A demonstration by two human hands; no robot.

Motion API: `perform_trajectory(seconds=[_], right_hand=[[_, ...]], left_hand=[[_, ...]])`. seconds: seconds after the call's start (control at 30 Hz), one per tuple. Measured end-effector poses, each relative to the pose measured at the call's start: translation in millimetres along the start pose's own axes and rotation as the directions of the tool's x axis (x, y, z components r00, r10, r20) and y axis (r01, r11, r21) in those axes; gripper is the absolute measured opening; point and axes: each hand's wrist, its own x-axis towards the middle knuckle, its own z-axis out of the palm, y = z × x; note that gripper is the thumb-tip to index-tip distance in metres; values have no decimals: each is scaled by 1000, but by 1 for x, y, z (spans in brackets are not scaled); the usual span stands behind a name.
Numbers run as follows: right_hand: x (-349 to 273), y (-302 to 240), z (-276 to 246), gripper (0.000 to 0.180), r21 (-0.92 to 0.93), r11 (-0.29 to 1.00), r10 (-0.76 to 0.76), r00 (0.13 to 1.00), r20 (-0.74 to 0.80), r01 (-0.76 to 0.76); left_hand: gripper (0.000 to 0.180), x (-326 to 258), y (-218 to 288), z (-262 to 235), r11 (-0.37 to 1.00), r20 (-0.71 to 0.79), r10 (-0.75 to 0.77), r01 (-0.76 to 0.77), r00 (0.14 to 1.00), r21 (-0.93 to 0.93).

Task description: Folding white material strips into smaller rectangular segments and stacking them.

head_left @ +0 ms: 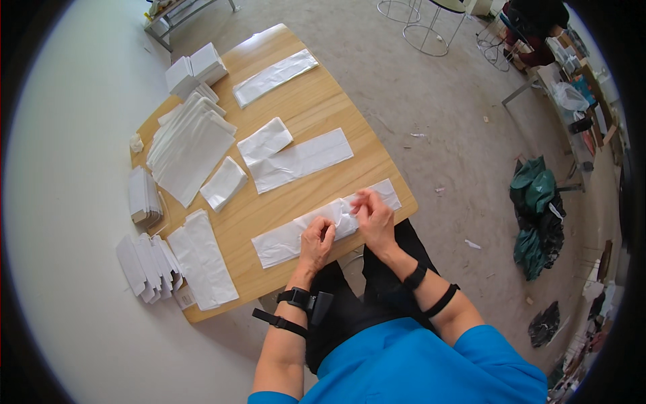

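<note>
View: head camera; clock directions on the tabletop count from its middle, in the room from the picture's middle.
Tabletop: pale wood grain with a rounded corner (336,101).
Worked strip: the long white strip (279,248) lies between 4 and 5 o'clock along the near edge, crumpled between the hands.
Left hand: rests on the strip (317,241), fingers curled inward; whether they pinch it I cannot tell.
Right hand: at the strip's 2 o'clock side (377,219), fingers bent and slightly blurred; its grip cannot be made out.
Other white pieces: a flat strip (276,77) at 12 o'clock; a short folded piece (266,138) overlapping a longer strip (316,158) around the middle; a small packet (224,183) at 8.
Stacks: fanned sheets (192,148) at 10 o'clock, white blocks (207,62) at 11, folded cartons (148,266) at 8, a layered pile (202,259) at 7.
Wall: plain and pale, at 9 o'clock (87,168).
Floor: grey, littered with scraps, stretching from 12 to 4 (431,135).
Room: wire-based stools (425,39) at 1 o'clock; another person (535,20) and a cluttered side table (548,84) near 2; green and black bags (536,192) at 3; a black bag (544,324) at 4.
</note>
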Motion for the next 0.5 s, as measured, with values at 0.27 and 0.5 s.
perform_trajectory(seconds=[0.27, 0.5], right_hand=[[-6, 33, 23, 36, 149, 986, 65, 996, 60, -73], [-3, 31, 22, 36, 65, 996, 53, 994, 100, -60]], left_hand=[[13, -5, -12, -13, 931, -97, -138, 95, 986, -353], [21, -80, -75, -133, 535, -448, -543, -118, 710, -837]])
